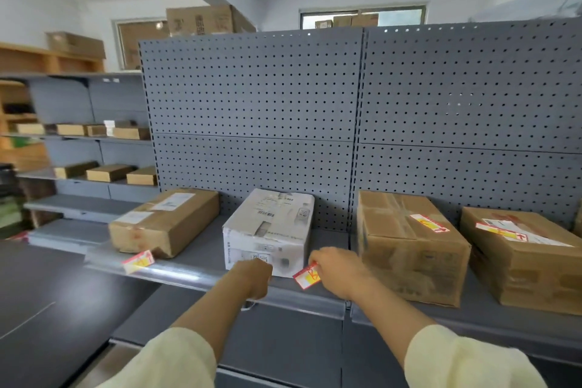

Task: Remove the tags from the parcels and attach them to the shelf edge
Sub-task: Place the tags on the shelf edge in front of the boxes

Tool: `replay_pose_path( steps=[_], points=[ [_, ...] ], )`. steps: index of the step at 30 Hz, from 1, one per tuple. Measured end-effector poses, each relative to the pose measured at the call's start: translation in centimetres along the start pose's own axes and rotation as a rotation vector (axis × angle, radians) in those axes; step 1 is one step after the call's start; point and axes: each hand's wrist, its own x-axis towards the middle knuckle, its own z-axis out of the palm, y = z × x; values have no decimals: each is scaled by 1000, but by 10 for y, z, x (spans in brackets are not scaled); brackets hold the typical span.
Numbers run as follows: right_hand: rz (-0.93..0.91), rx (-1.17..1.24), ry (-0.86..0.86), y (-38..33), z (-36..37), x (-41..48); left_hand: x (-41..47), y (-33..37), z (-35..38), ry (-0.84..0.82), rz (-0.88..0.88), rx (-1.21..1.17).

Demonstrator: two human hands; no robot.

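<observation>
My right hand [333, 266] has its grip pinched on a red-and-yellow tag [306, 276]. Thumb and fingers close on the tag's right end and hold it at the shelf edge [195, 277], just in front of the white parcel [267, 230]. My left hand [255, 277] rests at the same edge, just left of that tag, with its fingers curled downward. I cannot tell whether its grip holds anything. Further left, a second tag [138, 261] sits on the edge strip below the left brown parcel [163, 220]. To the right stand 2 more boxes, the middle brown parcel [409, 255] and the far-right parcel [529, 268]. Each carries a label on top: the third tag [430, 223] and the fourth tag [502, 231]. A grey pegboard [252, 104] backs the shelf.
</observation>
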Motion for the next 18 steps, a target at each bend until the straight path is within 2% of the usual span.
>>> replay_pose_path(
  steps=[3, 8, 12, 18],
  points=[
    [10, 82, 14, -17, 3, 12, -3, -25, 7, -50, -45, 8],
    [43, 206, 32, -52, 7, 35, -6, -49, 11, -58, -14, -18],
    [44, 195, 44, -85, 15, 55, -7, -73, 14, -66, 9, -24],
    [87, 165, 41, -96, 24, 60, -2, -84, 15, -67, 80, -12]
  ],
)
